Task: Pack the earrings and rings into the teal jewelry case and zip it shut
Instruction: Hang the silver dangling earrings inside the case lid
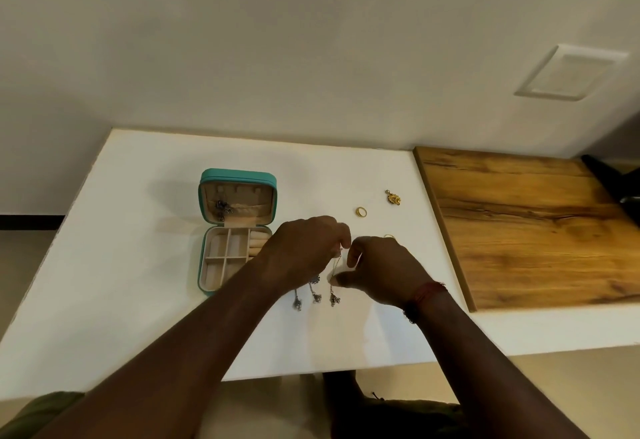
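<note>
We see a white surface (pixel 138 265) against a cream wall (pixel 311 57). Our left hand (pixel 304 251) and right hand (pixel 384 270) both pinch a silver earring (pixel 316 297).

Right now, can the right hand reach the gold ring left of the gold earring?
Probably yes: the gold ring lies just beyond the right hand, only bare table between, but its fingers pinch a silver earring and must release it first.

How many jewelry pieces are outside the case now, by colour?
Gold: 3 (ring, flower earring, part-hidden ring behind right hand)
Silver: 1 (dangle earring held by left hand and right hand)
Total: 4
</note>
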